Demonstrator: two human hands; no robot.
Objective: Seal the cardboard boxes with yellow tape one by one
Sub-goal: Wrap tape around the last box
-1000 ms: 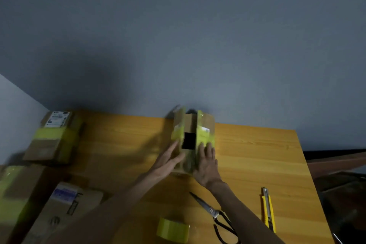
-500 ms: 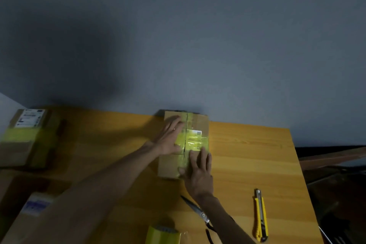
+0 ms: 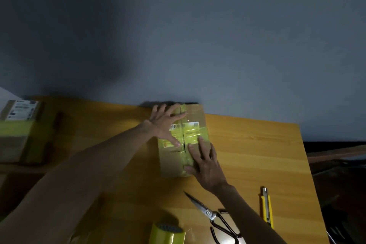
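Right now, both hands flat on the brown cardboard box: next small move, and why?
Probably press the brown cardboard box down with the left hand and reach the right hand to the yellow tape roll at the near edge of the wooden table. The top is held flat, yet a dark slit shows along the centre seam, so it likely needs tape.

Left hand (image 3: 165, 125): palm down, fingers spread wide and straight, thumb angled back toward the near side. It sits close to the far edge of the counter (image 3: 257, 144). Left arm (image 3: 89, 174): bare, stretched diagonally from the lower left.

Right hand (image 3: 207, 166): palm down, fingers straight and pointing away, thumb out to the left. Right forearm (image 3: 243, 210): bare, rising from the near edge.

Hands apart, left farther out.
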